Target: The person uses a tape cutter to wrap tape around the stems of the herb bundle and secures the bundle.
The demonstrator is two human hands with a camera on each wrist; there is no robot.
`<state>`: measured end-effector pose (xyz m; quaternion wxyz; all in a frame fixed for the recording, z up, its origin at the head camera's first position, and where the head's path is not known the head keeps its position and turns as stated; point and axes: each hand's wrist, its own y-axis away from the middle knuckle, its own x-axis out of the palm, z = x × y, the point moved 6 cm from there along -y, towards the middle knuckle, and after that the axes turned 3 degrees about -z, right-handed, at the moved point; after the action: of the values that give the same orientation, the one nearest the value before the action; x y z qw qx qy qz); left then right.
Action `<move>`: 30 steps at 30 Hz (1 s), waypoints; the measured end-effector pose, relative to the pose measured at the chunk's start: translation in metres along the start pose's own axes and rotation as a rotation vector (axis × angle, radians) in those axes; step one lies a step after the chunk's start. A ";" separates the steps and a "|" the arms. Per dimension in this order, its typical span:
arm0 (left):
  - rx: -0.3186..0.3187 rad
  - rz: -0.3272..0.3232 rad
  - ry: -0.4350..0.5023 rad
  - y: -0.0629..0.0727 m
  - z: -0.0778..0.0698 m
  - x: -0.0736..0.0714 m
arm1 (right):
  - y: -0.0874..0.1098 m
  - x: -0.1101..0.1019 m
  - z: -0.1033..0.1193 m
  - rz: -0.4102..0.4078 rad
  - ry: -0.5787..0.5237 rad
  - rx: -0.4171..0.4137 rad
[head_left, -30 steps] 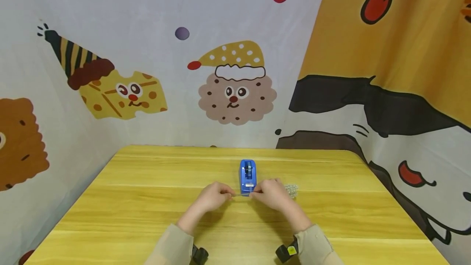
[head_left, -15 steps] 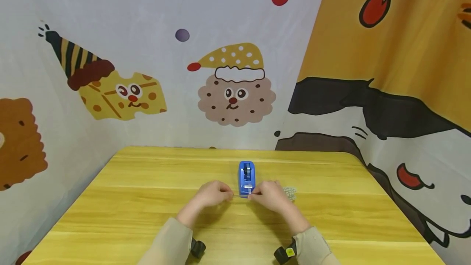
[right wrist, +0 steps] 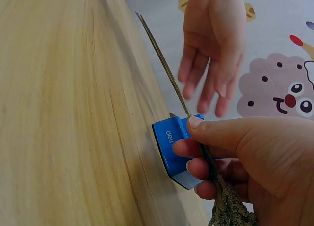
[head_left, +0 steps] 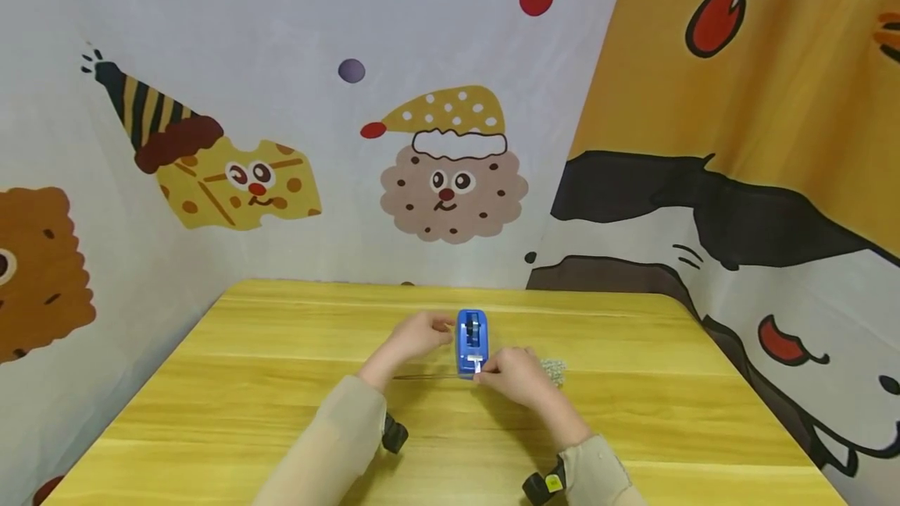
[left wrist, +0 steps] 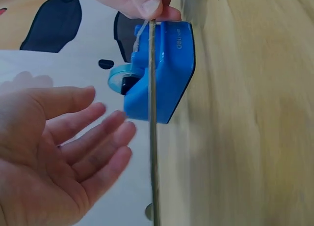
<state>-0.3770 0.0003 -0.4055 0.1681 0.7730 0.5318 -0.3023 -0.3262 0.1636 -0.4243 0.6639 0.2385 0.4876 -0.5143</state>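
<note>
My right hand (head_left: 516,375) pinches a bunch of thin brown stems (left wrist: 153,113) between thumb and fingers. Beaded, greenish-grey dried flower heads (right wrist: 230,209) stick out below that hand in the right wrist view. In the head view the stems stretch leftward, low over the table. My left hand (head_left: 420,334) holds nothing; its fingers are spread and loosely bent, beside the left side of a blue tape dispenser (head_left: 472,348). A strip of clear tape (left wrist: 141,33) runs from the dispenser to the right fingertips. Whether it sticks to the stems is hidden by the fingers.
The dispenser stands on a yellow wood-grain table (head_left: 281,412), its roll at the far end. A cloth with cartoon prints (head_left: 450,194) hangs behind the table's back edge. Each wrist wears a black camera (head_left: 537,488).
My left hand has let go of the stems' left end and moved forward to the dispenser's left side. The right hand keeps its pinch at the dispenser's near end.
</note>
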 end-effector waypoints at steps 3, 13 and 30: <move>-0.004 -0.041 0.056 -0.009 0.001 0.004 | 0.000 0.000 -0.001 0.002 -0.004 0.002; -0.076 -0.155 0.152 -0.026 0.009 0.015 | -0.001 0.004 -0.004 -0.007 0.010 -0.010; -0.210 -0.224 0.397 -0.040 0.031 0.032 | -0.003 0.004 -0.007 -0.011 -0.001 0.007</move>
<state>-0.4143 0.0208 -0.4473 0.1055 0.7318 0.6651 -0.1045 -0.3323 0.1662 -0.4306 0.6606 0.2377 0.4868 -0.5197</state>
